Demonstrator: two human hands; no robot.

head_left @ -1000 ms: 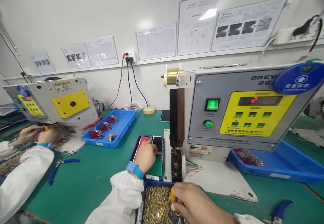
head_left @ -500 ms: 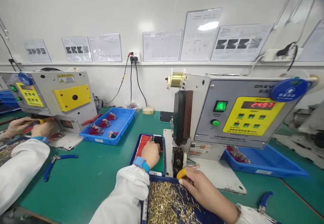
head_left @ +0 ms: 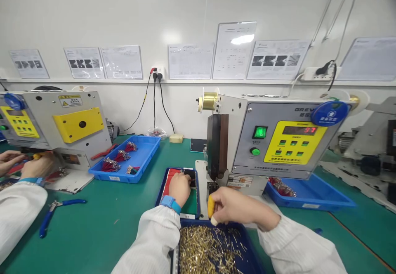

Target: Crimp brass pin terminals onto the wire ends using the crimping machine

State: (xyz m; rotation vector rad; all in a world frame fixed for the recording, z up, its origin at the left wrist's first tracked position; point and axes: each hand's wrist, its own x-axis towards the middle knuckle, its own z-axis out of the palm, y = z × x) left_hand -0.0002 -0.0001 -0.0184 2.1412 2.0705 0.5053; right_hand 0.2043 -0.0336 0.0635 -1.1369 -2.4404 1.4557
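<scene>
My left hand (head_left: 180,189) reaches into a small blue tray (head_left: 158,192) holding bundles of red wires (head_left: 173,176), black wires (head_left: 189,173) and green wires (head_left: 191,205). Its fingers are closed at the black wires, and what they grip is hidden. My right hand (head_left: 236,209) is in front of the crimping machine's (head_left: 247,138) lower die area, above the near tray. Thumb and index finger are pinched together, the index in a yellow finger cot (head_left: 211,206); anything between them is too small to see. Below lies a dark blue tray (head_left: 252,251) of loose gold-coloured terminals (head_left: 201,251).
A blue tray (head_left: 145,158) with red wire bundles stands left, another blue tray (head_left: 328,195) right. Blue-handled pliers (head_left: 55,212) lie on the green table (head_left: 102,228). At far left a co-worker's hands (head_left: 34,166) work at a second machine (head_left: 77,121).
My right hand has risen and shifted left, its fingers now pointing down. My left hand stays over the wires. The view has turned slightly right.
</scene>
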